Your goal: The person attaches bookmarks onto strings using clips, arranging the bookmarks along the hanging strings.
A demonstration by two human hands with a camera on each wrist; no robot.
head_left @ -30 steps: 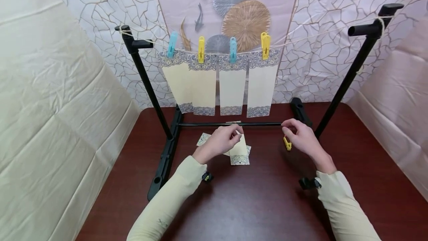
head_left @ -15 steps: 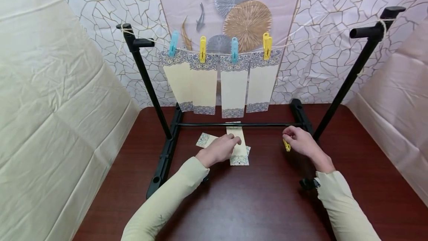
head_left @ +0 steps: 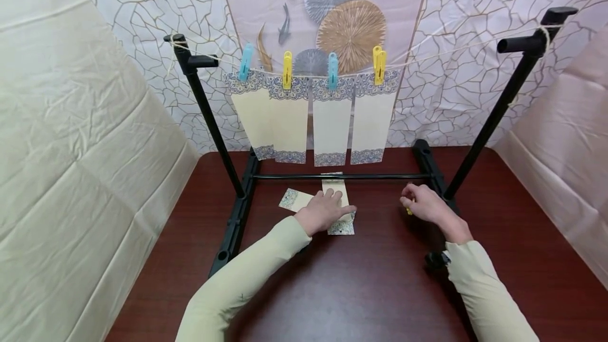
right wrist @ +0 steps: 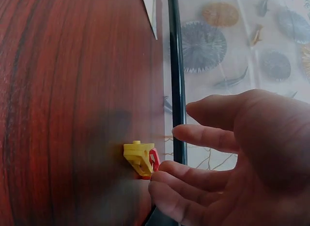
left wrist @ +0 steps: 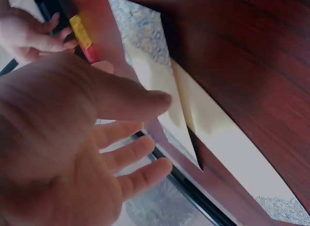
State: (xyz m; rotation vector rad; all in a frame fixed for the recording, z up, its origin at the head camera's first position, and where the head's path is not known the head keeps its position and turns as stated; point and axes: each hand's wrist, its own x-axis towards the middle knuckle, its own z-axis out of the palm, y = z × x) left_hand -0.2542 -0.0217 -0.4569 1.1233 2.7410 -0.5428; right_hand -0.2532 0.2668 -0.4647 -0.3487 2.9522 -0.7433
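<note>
My left hand (head_left: 325,210) is over two crossed cream paper strips with blue patterned ends. The upper strip (head_left: 335,186) points away under the rack's bar, and the lower strip (head_left: 290,199) sticks out to the left. In the left wrist view its fingers are spread, the thumb in front of the strips; whether it touches them I cannot tell. My right hand (right wrist: 232,158) hovers by a yellow clothespin (right wrist: 139,155) on the table, with a red clothespin (right wrist: 154,159) behind it. Its lower fingertips are close to the clips, and nothing lies between thumb and fingers.
A black rack (head_left: 207,120) carries a string where blue and yellow clothespins hold several patterned paper strips (head_left: 331,125). Its low crossbar (head_left: 380,177) runs across the dark wood table (head_left: 332,289). Pale cloth (head_left: 85,173) flanks the left side.
My left hand first lowers toward the strips, then shifts right over them with its fingers spreading. My right hand dips slightly by the yellow clothespin and now covers most of it.
</note>
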